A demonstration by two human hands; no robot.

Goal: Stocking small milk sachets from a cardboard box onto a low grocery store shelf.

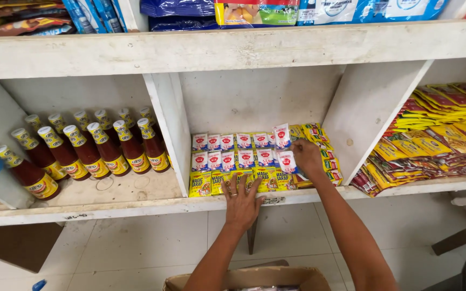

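My right hand (307, 157) reaches into the middle shelf compartment and pinches a strip of small white-and-red sachets (283, 146) that stands up above the rows. My left hand (242, 200) lies flat, fingers spread, on the front row of small yellow sachets (217, 183) at the shelf's edge. Rows of white-and-red sachets (227, 151) lie behind them. More yellow and red packets (322, 145) are stacked to the right of my right hand.
Red sauce bottles with yellow caps (87, 148) fill the left compartment. Flat yellow and red packets (438, 134) are piled in the right one. Bagged goods (254, 12) sit on the top shelf. An open cardboard box (254, 279) stands on the tiled floor below.
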